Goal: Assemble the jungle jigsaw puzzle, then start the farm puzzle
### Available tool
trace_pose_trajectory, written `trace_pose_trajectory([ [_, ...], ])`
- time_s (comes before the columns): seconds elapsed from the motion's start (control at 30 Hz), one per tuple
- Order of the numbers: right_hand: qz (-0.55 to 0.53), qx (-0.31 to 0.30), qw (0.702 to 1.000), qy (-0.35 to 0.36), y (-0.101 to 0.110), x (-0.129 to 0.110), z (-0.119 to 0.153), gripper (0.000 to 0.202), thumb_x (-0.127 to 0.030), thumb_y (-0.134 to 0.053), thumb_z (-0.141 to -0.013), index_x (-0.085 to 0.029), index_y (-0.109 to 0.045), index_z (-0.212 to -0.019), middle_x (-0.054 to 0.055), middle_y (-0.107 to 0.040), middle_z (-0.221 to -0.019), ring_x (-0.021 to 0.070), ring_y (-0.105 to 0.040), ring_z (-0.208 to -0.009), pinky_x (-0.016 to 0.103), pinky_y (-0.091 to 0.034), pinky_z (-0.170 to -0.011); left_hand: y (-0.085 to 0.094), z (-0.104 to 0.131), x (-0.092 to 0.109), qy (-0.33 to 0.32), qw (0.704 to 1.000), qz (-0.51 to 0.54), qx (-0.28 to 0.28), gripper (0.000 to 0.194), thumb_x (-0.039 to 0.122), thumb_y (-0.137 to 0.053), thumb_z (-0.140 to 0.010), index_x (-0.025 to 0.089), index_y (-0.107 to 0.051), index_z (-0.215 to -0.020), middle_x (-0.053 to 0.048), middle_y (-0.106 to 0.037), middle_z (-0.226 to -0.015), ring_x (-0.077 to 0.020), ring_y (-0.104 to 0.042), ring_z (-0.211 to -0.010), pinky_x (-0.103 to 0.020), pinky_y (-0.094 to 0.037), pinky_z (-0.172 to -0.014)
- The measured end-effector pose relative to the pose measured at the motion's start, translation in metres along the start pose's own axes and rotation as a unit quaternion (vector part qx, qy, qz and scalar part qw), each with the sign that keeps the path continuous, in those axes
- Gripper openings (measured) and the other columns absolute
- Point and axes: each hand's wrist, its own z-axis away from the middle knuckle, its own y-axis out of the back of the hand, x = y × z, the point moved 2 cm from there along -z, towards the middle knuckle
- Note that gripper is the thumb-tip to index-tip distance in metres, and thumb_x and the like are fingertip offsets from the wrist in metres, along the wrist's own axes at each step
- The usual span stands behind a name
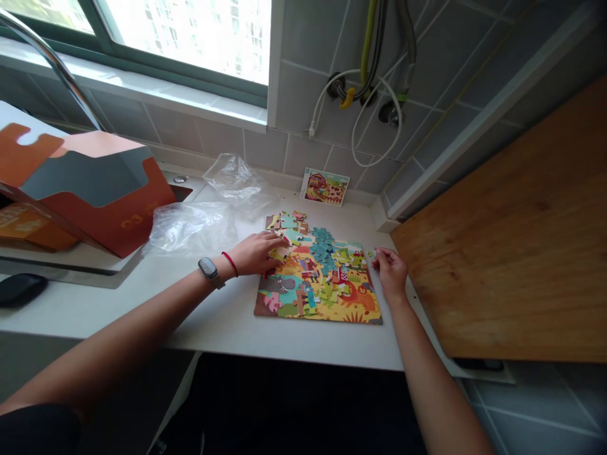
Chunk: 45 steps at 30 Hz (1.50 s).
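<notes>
A colourful animal jigsaw puzzle [353, 309] lies flat on the white counter, with loose pieces heaped on top of it. Blue-green puzzle pieces [322, 246] form a pile near its middle. My left hand [260, 251] rests over the puzzle's left side, fingers apart on several loose pieces, and it wears a watch and a red cord. Just off the puzzle's right edge, my right hand [391, 270] is closed in a pinch on a small puzzle piece [371, 254], mostly hidden by the fingers. Behind the puzzle, a picture card [325, 188] with a red barn leans against the wall.
Crumpled clear plastic bags [192, 227] lie left of the puzzle. Farther left stands an orange cardboard box [114, 221] near a chrome tap [52, 57]. A black mouse-shaped object [21, 289] sits at the far left. A wooden panel [512, 240] bounds the right; a white cable [353, 142] hangs behind.
</notes>
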Motion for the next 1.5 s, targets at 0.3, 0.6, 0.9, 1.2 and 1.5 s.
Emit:
trace_pose_trajectory([
  [0.3, 0.043, -0.005, 0.999, 0.009, -0.002, -0.002, 0.002, 0.038, -0.055, -0.075, -0.08, -0.018, -0.074, -0.09, 0.0, -0.064, -0.06, 0.0152, -0.059, -0.054, 0.029, -0.053, -0.056, -0.01, 0.006, -0.018, 0.001, 0.995, 0.085, 0.044, 0.026, 0.035, -0.07, -0.096, 0.022, -0.071, -0.117, -0.009, -0.073, -0.112, -0.0257, -0.067, -0.108, -0.045, -0.056, -0.1],
  [0.6, 0.162, -0.347, 0.909, 0.163, -0.091, -0.087, 0.062, 0.022, -0.04, -0.066, -0.096, -0.026, -0.078, -0.108, 0.008, -0.075, -0.107, 0.0232, -0.072, -0.091, 0.038, -0.06, -0.082, -0.016, 0.007, -0.012, -0.004, 0.988, 0.138, 0.073, 0.027, 0.029, -0.066, -0.097, 0.02, -0.068, -0.122, -0.012, -0.065, -0.123, -0.0232, -0.067, -0.109, -0.042, -0.058, -0.098],
  [0.9, 0.231, -0.475, 0.826, 0.196, -0.166, -0.087, 0.066, 0.054, -0.03, -0.078, -0.089, -0.028, -0.066, -0.141, 0.011, -0.063, -0.127, 0.0285, -0.064, -0.116, 0.047, -0.053, -0.107, 0.023, 0.013, -0.016, -0.001, 0.998, 0.064, 0.017, 0.02, 0.033, -0.059, -0.099, 0.019, -0.072, -0.098, 0.0, -0.069, -0.076, -0.0123, -0.06, -0.064, -0.026, -0.048, -0.064],
  [1.2, 0.163, -0.457, 0.846, 0.221, -0.158, -0.087, 0.062, 0.051, -0.022, -0.071, -0.088, -0.026, -0.069, -0.139, 0.011, -0.06, -0.124, 0.0264, -0.063, -0.12, 0.045, -0.053, -0.112, 0.012, 0.02, -0.022, 0.024, 0.996, 0.059, -0.063, 0.027, 0.032, -0.072, -0.087, 0.022, -0.072, -0.112, -0.005, -0.066, -0.106, -0.0169, -0.067, -0.08, -0.029, -0.053, -0.074],
  [1.5, 0.074, -0.489, 0.84, 0.223, -0.128, -0.111, 0.07, 0.038, -0.02, -0.069, -0.092, -0.03, -0.075, -0.128, 0.005, -0.075, -0.127, 0.0232, -0.069, -0.121, 0.044, -0.058, -0.108, 0.009, 0.019, -0.032, 0.053, 0.997, 0.04, -0.037, 0.024, 0.035, -0.065, -0.093, 0.021, -0.073, -0.111, -0.007, -0.067, -0.108, -0.0168, -0.067, -0.082, -0.029, -0.053, -0.077],
])
